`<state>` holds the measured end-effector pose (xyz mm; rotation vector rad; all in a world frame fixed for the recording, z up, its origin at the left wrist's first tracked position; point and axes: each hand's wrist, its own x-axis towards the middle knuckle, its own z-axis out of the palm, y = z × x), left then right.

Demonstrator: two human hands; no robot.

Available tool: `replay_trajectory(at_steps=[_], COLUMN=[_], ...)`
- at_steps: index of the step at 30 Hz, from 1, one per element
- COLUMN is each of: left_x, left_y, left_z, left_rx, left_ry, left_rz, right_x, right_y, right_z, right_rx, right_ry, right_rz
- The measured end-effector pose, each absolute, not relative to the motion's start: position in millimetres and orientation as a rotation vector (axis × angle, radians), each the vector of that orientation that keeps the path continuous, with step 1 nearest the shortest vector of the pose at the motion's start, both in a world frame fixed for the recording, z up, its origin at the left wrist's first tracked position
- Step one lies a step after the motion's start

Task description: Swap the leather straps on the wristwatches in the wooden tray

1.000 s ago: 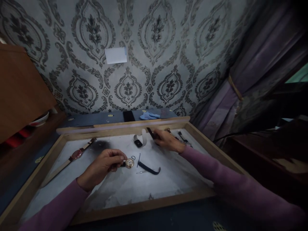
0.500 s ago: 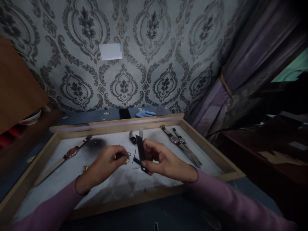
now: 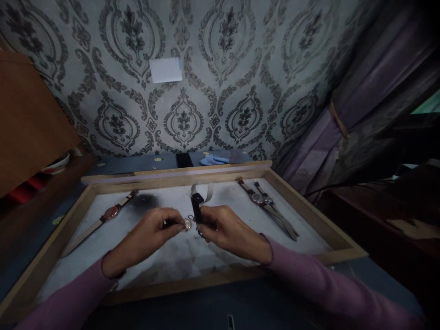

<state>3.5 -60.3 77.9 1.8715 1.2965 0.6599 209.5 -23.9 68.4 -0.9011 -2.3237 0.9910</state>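
Note:
My left hand (image 3: 147,236) pinches a small round gold-and-silver watch piece (image 3: 187,224) between thumb and fingertips, low over the white-bottomed tray. Facing it, my right hand (image 3: 232,231) is closed around a dark, flat, strip-shaped tool (image 3: 195,211), held nearly upright; its exact kind is unclear. Only a small gap separates the tool from the watch piece. A thin dark ring (image 3: 191,217) shows between the hands. Just behind the tool lies a dark-faced watch (image 3: 198,198) with a pale curled strap, partly hidden.
The tray's wooden rim (image 3: 343,251) surrounds the work. A brown-strapped watch (image 3: 112,212) lies at left; at right are a brown-strapped watch (image 3: 257,198) and a smaller watch (image 3: 268,200). Behind the rim sit a black flat object (image 3: 184,160) and blue cloth (image 3: 213,159).
The tool in my right hand has turned more upright and edge-on, closer to the left hand. The round watch piece now shows more of its face. The view has shifted slightly.

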Motion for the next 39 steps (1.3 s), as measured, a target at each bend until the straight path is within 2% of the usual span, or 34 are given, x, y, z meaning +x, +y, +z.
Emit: replay_trajectory(at_steps=[8, 21, 28, 35, 39], left_x=[0.3, 6.1, 6.3, -19.4, -13.2], left_y=[-58.1, -61.2, -62.4, -55.0, -60.7], left_z=[68.9, 70.6, 75.0, 71.0, 73.2], left_rx=[1.721, 1.918, 1.878, 1.433, 1.592], left_ry=[1.289, 1.355, 1.343, 1.347, 1.334], left_rz=[0.684, 0.630, 0.675, 0.886, 0.887], right_x=[210.0, 198.5, 192.8, 191.1, 190.0], right_y=[-33.5, -33.8, -28.9, -18.5, -16.5], right_z=[61.7, 57.3, 57.4, 53.3, 53.7], right_rx=[-0.873, -0.613, -0.679, -0.838, -0.843], right_ry=[-2.035, -2.177, -2.228, -2.009, -2.002], right_rz=[1.248, 0.793, 0.974, 1.317, 1.323])
